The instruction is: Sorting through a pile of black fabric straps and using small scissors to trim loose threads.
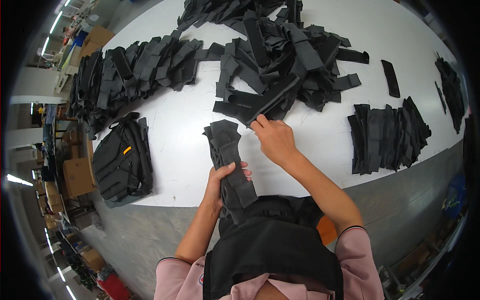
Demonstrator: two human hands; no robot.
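Observation:
My left hand grips a stacked bundle of black fabric strips that runs from the table edge up onto the white table. My right hand reaches forward, its fingertips on a black strip at the near edge of a big loose heap of black fabric pieces. The bundle lies just left of my right hand.
A long row of overlapped black pieces lies at the left. A black backpack with an orange tag sits at the table's left edge. A neat stack of strips lies at the right, a single strip behind it. Cardboard boxes stand on the floor at left.

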